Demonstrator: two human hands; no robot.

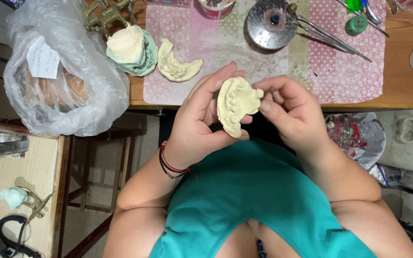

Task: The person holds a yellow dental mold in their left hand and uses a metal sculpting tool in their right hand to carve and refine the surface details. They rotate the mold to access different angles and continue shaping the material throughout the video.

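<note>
Your left hand (194, 126) cradles the cream dental cast (236, 104) just below the desk edge (397, 102); your right hand (290, 112) pinches its rim. A second cast (175, 64) lies untouched on the desk, above it.

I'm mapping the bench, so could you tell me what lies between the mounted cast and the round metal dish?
In the head view, a loose cream dental cast lies on the pink mat between them.

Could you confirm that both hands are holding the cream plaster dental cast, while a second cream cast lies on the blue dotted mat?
Not quite: the head view shows the dotted mat is pink, not blue. Both the left hand and right hand hold the cream plaster dental cast; the second cream cast lies on the mat.
</note>
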